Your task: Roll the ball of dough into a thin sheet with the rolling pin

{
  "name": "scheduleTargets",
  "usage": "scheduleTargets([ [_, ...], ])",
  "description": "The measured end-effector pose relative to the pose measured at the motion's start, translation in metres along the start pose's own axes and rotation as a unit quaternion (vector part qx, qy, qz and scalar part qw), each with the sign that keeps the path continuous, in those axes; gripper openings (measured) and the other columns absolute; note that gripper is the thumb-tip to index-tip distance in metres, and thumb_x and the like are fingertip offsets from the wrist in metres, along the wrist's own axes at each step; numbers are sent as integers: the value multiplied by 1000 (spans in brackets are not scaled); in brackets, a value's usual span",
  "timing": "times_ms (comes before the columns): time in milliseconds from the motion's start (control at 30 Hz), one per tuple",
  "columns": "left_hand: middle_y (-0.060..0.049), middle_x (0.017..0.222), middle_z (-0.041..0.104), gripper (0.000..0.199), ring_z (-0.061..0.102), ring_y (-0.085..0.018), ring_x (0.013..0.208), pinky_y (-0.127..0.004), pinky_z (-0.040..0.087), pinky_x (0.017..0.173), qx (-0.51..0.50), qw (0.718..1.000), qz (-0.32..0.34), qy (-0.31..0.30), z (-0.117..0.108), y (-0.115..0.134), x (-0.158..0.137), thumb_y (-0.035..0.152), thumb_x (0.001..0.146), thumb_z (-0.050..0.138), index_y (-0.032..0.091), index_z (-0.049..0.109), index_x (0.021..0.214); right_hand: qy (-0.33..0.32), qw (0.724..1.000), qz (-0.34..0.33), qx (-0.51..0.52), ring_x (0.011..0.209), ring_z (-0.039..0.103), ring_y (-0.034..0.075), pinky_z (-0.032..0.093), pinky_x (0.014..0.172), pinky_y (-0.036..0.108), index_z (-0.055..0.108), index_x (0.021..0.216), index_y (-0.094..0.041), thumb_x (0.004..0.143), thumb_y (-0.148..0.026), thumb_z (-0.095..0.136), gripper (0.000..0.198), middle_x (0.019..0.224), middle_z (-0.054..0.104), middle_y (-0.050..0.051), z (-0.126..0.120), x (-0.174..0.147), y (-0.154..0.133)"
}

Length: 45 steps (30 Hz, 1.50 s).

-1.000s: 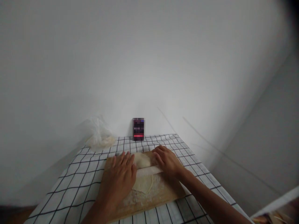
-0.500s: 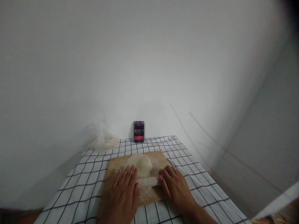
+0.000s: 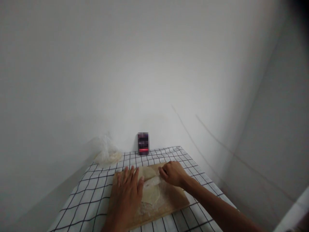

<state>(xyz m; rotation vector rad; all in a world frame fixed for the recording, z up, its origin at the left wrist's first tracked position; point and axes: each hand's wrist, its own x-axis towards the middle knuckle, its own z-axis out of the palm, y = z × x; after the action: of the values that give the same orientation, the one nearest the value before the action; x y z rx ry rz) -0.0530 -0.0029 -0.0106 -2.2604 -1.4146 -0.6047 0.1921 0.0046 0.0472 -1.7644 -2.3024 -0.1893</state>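
A round, flat sheet of dough (image 3: 151, 196) lies on a floured wooden board (image 3: 173, 200). Across the dough runs a whitish, flour-dusted rolling pin (image 3: 152, 182), slightly tilted, its right end farther from me. My left hand (image 3: 127, 190) lies flat over the pin's left end, fingers stretched and apart; it hides that end and part of the dough. Curled into a fist, my right hand (image 3: 173, 173) grips the pin's right end near the board's far right side.
A black-and-white checked cloth (image 3: 89, 187) covers the table. At the back left sits a clear plastic bag (image 3: 107, 153) with something pale in it. A dark, pixelated upright object (image 3: 143, 144) stands against the wall (image 3: 149, 80) at the back.
The rolling pin has moved away from me over the dough and tilted. My right hand has gone forward and closed tighter; my left stays flat. The board has turned a little, and the view has shifted.
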Motion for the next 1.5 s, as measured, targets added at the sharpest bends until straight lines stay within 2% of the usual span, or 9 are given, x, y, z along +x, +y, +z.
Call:
scheduleTargets([
  [133, -18, 146, 60, 46, 51, -40, 140, -69, 37, 114, 16, 1000, -3, -25, 6, -3, 7, 34, 103, 39, 15, 61, 139, -23, 999, -40, 17, 73, 69, 21, 43, 70, 30, 75, 75, -18, 102, -32, 45, 42, 77, 75, 8, 11, 16, 11],
  [233, -19, 144, 62, 46, 54, -39, 138, -66, 40, 113, 8, 1000, -10, -26, 12, -3, 8, 31, 103, 38, 12, 61, 138, -19, 996, -82, 39, 104, 66, 23, 47, 91, 34, 74, 108, -20, 103, -32, 45, 32, 111, 74, 9, 20, 19, 19],
  [333, -18, 143, 63, 47, 57, -37, 135, -63, 45, 110, -2, 1000, 1, -14, 16, -4, 5, 31, 102, 37, 12, 59, 140, 2, 992, -99, 79, 121, 61, 24, 46, 103, 39, 66, 131, -22, 103, -30, 42, 37, 134, 67, 10, 29, 16, 24],
  [633, -14, 149, 60, 49, 55, -35, 138, -63, 48, 110, -17, 998, 12, 56, 35, 9, -7, 30, 102, 37, 20, 52, 147, 44, 984, -90, 150, 140, 54, 26, 39, 120, 47, 68, 135, -18, 108, -33, 34, 46, 145, 64, 9, 45, -11, 24],
  [833, -10, 158, 49, 56, 50, -32, 143, -52, 54, 109, -30, 993, 96, 55, 10, 9, -24, 32, 101, 46, 20, 42, 155, 84, 981, -74, 158, 143, 50, 29, 44, 118, 53, 63, 141, -20, 108, -32, 38, 43, 147, 61, 9, 51, -50, 19],
  [1033, -8, 154, 54, 56, 54, -29, 139, -46, 54, 107, 18, 985, 136, 106, -1, 13, -35, 35, 99, 50, 15, 48, 151, 143, 976, -73, 147, 141, 52, 30, 49, 115, 53, 66, 130, -26, 107, -36, 44, 34, 144, 64, 8, 51, -87, 8],
  [1133, -8, 149, 60, 53, 60, -28, 133, -44, 55, 104, 34, 980, 137, 141, -1, 15, -35, 36, 99, 50, 13, 53, 147, 144, 977, -58, 144, 125, 64, 29, 57, 103, 50, 66, 122, -28, 107, -40, 45, 29, 128, 72, 9, 48, -90, 0],
  [1333, -8, 146, 62, 47, 62, -28, 131, -45, 57, 103, 39, 982, 133, 129, -5, 14, -35, 37, 101, 46, 15, 59, 141, 119, 989, -14, 84, 88, 69, 25, 55, 82, 40, 62, 88, -23, 107, -35, 39, 32, 92, 70, 8, 44, -70, -6],
  [1500, -10, 146, 61, 47, 60, -34, 132, -55, 56, 104, 14, 995, 68, 76, 2, 20, -23, 40, 103, 44, 16, 62, 139, 59, 998, 25, 21, 75, 71, 20, 45, 68, 29, 67, 80, -21, 109, -33, 32, 48, 82, 74, 7, 26, -40, -1],
])
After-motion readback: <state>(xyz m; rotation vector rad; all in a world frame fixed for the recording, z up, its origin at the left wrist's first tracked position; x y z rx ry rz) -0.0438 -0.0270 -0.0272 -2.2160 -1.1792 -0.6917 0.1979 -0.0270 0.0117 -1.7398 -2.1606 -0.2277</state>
